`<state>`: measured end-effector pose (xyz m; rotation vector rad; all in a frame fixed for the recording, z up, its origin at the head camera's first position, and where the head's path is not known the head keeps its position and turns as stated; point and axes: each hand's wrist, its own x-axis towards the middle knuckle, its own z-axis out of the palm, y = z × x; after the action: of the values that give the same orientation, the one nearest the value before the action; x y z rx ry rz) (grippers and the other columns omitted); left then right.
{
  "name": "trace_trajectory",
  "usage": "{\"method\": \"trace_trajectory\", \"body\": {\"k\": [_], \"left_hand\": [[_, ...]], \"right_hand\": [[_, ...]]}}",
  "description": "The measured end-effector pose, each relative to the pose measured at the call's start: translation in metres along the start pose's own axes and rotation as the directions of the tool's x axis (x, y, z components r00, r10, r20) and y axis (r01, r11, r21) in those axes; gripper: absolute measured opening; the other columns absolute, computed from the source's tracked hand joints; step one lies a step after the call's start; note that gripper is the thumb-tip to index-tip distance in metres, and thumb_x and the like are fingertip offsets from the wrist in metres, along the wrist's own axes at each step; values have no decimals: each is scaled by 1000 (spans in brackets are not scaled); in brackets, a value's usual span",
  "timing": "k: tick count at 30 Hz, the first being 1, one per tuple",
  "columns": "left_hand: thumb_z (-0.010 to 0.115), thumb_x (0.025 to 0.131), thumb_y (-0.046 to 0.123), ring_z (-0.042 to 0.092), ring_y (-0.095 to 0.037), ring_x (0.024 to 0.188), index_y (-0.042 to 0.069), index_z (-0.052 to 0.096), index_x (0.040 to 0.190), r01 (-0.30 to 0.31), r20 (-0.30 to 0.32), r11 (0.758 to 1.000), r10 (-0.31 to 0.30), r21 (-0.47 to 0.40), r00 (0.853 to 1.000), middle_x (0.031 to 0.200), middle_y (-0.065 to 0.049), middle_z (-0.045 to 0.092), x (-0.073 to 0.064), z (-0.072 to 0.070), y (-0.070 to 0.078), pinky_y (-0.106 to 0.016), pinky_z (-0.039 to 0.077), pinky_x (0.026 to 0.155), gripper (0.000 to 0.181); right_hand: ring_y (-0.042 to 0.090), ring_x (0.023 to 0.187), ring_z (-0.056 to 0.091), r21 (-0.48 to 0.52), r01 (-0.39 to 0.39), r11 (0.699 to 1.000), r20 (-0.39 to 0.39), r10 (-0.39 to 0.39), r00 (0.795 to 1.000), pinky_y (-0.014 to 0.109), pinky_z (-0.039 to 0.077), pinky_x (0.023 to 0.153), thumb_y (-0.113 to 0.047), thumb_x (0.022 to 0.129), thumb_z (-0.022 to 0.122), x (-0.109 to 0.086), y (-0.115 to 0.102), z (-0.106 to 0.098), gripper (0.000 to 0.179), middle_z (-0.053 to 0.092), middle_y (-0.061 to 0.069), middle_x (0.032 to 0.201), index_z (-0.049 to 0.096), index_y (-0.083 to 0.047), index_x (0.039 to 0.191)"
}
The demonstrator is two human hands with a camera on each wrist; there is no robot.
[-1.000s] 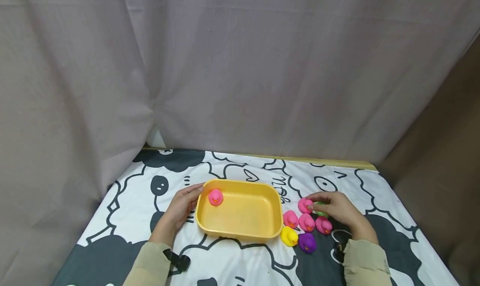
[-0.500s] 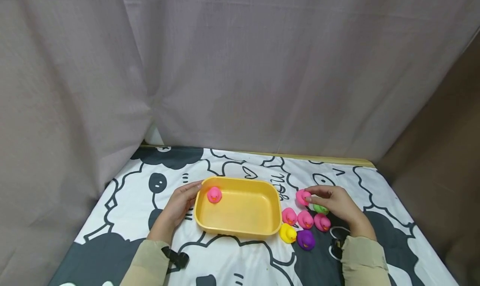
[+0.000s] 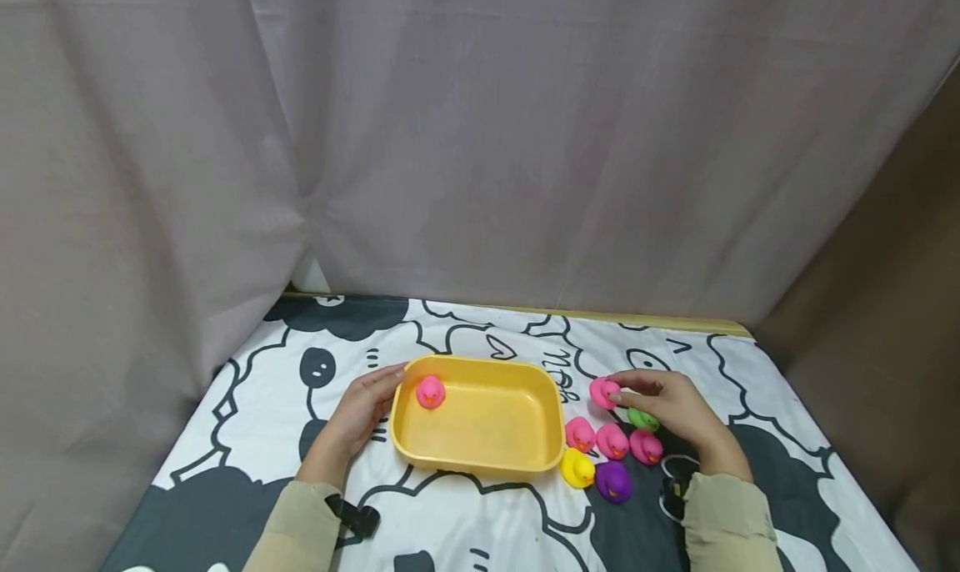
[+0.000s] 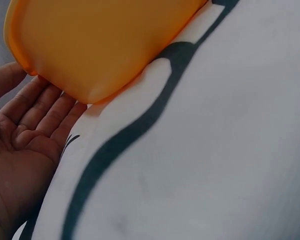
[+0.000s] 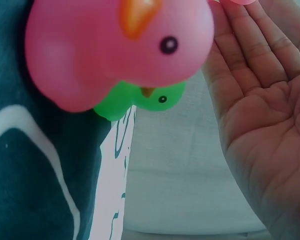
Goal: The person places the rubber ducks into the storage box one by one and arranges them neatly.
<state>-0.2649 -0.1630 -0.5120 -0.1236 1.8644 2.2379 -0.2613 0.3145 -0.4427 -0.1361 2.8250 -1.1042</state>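
Note:
In the head view a yellow tray (image 3: pixel 480 459) stands on the table with one pink rubber duck (image 3: pixel 431 392) inside. My left hand (image 3: pixel 362 413) holds the tray's left end; in the left wrist view its thumb (image 4: pixel 9 77) meets the rim and the other fingers lie against the outer wall. Right of the tray, my right hand (image 3: pixel 678 409) pinches a pink duck (image 3: pixel 602 392) between thumb and fingertips, above the cloth. Below it sit a green duck (image 3: pixel 643 419), partly behind the hand in the head view, and several other ducks.
Close to the tray's right end are pink ducks (image 3: pixel 612 441), a yellow duck (image 3: pixel 577 469) and a purple duck (image 3: pixel 613 481). A black-and-white patterned cloth (image 3: pixel 450 530) covers the table. Grey curtains (image 3: pixel 480 138) hang behind it.
The right hand has raised its pink duck slightly and moved it a little left, leaving more of the green duck in sight. The left hand and tray keep their places.

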Motion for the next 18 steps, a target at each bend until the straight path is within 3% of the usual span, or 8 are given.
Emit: {"method": "trace_trajectory", "body": {"k": [7, 18], "left_hand": [[66, 96, 36, 61, -22, 124, 9, 64, 135, 9, 21, 1000, -8, -14, 1000, 136, -7, 63, -2, -1, -2, -32, 51, 101, 47], [66, 96, 34, 60, -19, 124, 10, 66, 133, 15, -1, 1000, -15, -16, 1000, 136, -4, 63, 0, 1, 2, -29, 51, 101, 44]], "right_hand": [[31, 113, 62, -4, 24, 1000, -23, -24, 999, 49, 56, 93, -54, 84, 76, -6, 0, -3, 51, 71, 5, 119, 74, -19, 121], [29, 111, 62, 11, 38, 999, -24, -38, 999, 47, 57, 92, -56, 83, 76, -3, -3, -2, 52, 71, 4, 118, 73, -21, 121]]}}
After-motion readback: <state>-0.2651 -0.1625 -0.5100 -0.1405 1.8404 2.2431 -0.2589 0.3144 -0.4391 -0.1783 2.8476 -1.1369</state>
